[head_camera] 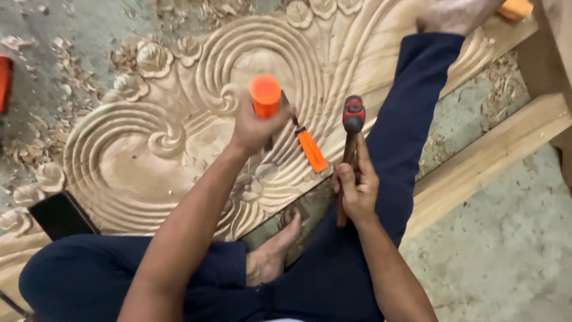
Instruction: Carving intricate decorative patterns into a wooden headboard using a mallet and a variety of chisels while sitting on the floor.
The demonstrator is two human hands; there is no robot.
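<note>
A large carved wooden panel (pixel 137 149) with swirls and flowers lies on the floor in front of me. My left hand (pixel 257 126) is closed around a chisel with an orange handle (pixel 265 95), held upright over the carving. A second orange-handled chisel (pixel 310 148) rests on the panel just right of that hand. My right hand (pixel 356 189) grips the wooden handle of a hammer with a red and black head (pixel 353 115), raised beside the chisels. My legs in dark blue trousers straddle the panel, with a bare foot (pixel 271 250) below it.
Wood chips (pixel 65 71) litter the concrete floor at the upper left. A wooden beam (pixel 488 161) runs diagonally at right. A black flat object (pixel 59 216) lies at the panel's lower left. Another bare foot (pixel 453 15) rests at the top right, near an orange handle (pixel 516 9).
</note>
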